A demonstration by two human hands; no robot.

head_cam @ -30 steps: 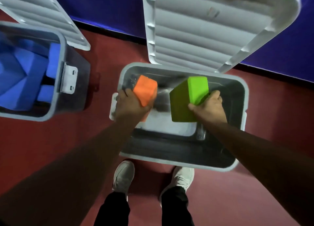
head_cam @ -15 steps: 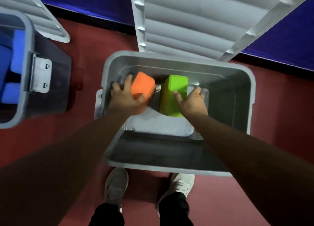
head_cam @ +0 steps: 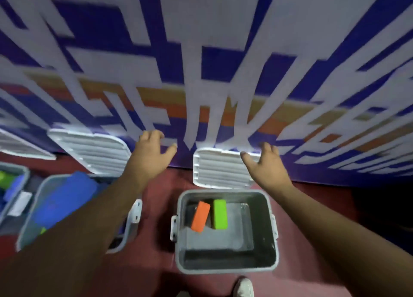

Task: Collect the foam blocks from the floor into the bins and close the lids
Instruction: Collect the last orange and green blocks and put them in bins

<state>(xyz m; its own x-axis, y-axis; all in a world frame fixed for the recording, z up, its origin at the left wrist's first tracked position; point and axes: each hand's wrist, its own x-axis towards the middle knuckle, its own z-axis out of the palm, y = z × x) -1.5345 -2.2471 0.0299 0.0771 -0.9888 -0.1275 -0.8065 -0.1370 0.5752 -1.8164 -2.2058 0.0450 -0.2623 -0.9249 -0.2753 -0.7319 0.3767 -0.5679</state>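
Note:
An orange foam block (head_cam: 200, 216) and a green foam block (head_cam: 220, 214) lie side by side at the far end of the grey bin (head_cam: 274, 236) in front of me. The bin's white ribbed lid (head_cam: 220, 169) stands open against the wall behind it. My left hand (head_cam: 152, 155) is raised above the floor left of the lid, fingers spread, holding nothing. My right hand (head_cam: 266, 165) hovers in front of the lid's right edge, fingers spread and empty.
A second grey bin (head_cam: 29, 225) at the left holds blue foam blocks (head_cam: 64, 203), its white lid (head_cam: 96, 151) open against the wall. A third bin (head_cam: 13, 185) shows at the far left. A blue and white wall stands behind; my shoe (head_cam: 244, 289) is near the bin.
Both hands let go of the orange and green blocks, which now lie in the bin. The hands rose up towards the open lid, and the view lifted and pulled back.

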